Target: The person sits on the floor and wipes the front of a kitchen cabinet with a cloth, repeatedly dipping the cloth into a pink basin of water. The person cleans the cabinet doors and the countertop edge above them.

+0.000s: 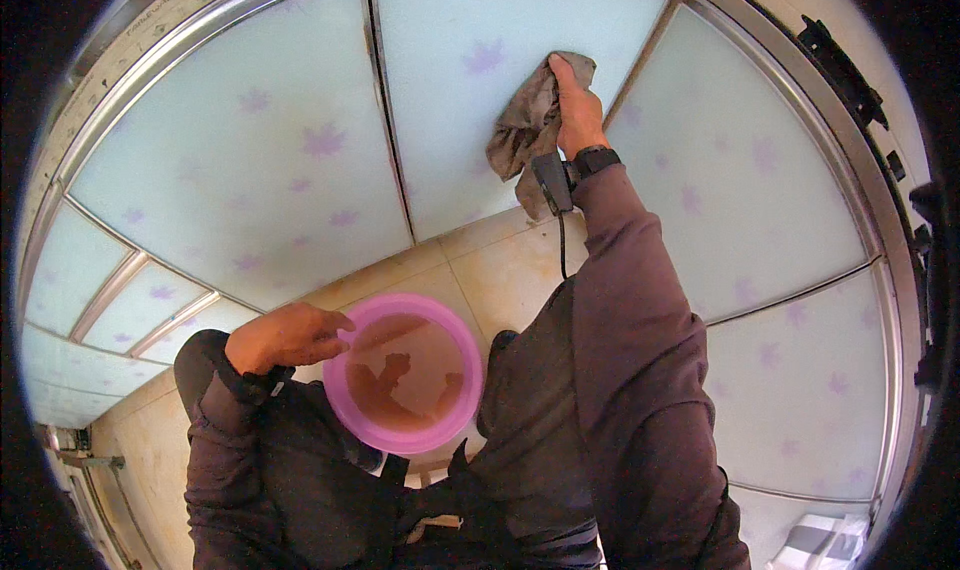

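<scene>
My right hand (579, 112) grips a crumpled grey-brown cloth (529, 116) and presses it against a pale blue cabinet panel (442, 105) with purple leaf prints. A black device with a cable is strapped at that wrist. My left hand (289, 337) rests near my knee, its loosely curled fingers over the left rim of a pink plastic basin (469, 345); nothing shows in its grip. Brownish, murky water (412, 367) with reflections on it fills part of the basin, which stands on the floor between my legs.
Further leaf-printed panels (750, 157) in metal frames curve round on the left and right. Beige floor tiles (495, 277) lie below them. A white and grey folded item (817, 544) is at the lower right. Dark fittings (844, 71) line the upper right edge.
</scene>
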Available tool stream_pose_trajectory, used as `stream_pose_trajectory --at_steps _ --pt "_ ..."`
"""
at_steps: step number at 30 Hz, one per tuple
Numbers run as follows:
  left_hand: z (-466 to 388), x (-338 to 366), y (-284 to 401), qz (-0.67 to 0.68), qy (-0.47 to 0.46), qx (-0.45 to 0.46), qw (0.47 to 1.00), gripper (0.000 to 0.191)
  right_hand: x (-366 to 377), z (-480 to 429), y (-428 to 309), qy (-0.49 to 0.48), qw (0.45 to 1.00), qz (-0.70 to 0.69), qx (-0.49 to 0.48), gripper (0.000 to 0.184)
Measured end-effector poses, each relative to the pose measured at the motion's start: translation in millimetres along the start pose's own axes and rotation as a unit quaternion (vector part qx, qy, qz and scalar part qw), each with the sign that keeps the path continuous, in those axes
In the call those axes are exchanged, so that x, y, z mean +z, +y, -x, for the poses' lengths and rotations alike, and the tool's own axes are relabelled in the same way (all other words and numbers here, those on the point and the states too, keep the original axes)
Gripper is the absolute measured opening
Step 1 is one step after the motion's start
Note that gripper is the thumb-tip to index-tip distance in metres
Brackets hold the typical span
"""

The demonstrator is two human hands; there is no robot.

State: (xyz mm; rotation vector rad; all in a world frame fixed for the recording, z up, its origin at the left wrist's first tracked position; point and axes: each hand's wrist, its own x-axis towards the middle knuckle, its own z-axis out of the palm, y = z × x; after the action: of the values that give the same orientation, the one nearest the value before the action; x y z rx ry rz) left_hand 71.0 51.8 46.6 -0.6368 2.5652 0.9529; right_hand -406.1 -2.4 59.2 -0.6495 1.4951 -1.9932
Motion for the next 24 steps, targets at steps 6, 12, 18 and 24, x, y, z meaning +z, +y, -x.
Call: stream_pose_trajectory --at_steps 6,12,18,24 --pt "-0.7 2.3 -0.7 0.009 0.021 -0.009 1.000 0.041 1.4 0.8 -9.9 -0.004 0.999 0.039 0.025 0.070" --pt "-7.5 5.2 -4.4 -0.005 0.007 -0.007 1.000 0.040 0.3 -6.8 10.4 0.095 0.962 0.255 -0.017 0.077" --pt "-2.9 -2.2 -1.4 -0.004 -0.010 -0.006 1.000 0.040 -15.1 -5.5 54.9 0.054 0.953 0.297 0.035 0.051" --pt "1.4 -6.7 -8.1 0.003 0.012 -0.040 0.999 0.041 -18.1 3.8 18.3 -0.069 0.996 0.019 0.051 0.063"
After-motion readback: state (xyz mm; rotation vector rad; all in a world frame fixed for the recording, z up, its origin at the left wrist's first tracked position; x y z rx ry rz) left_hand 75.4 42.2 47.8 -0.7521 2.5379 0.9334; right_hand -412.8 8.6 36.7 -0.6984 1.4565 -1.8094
